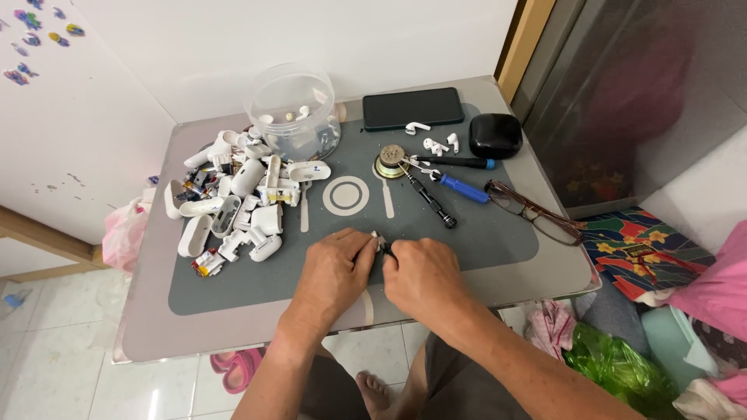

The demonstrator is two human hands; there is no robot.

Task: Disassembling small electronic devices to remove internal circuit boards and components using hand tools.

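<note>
Both my hands meet at the front of a grey work mat [467, 233] on a small table. My left hand [333, 272] pinches a small white part [376, 236] between thumb and fingers. My right hand [422, 274] grips a thin dark tool [387, 249] whose tip touches that part. The part is mostly hidden by my fingers. A pile of opened white earbud cases [237, 204] lies to the left of my hands.
A clear plastic tub [294, 109] stands at the back. A dark phone [412, 106], loose white earbuds [434, 143], a black case [495, 134], screwdrivers [451, 185], a round metal disc [391, 162] and glasses [533, 210] lie behind and right. Cloth and bags sit on the floor at right.
</note>
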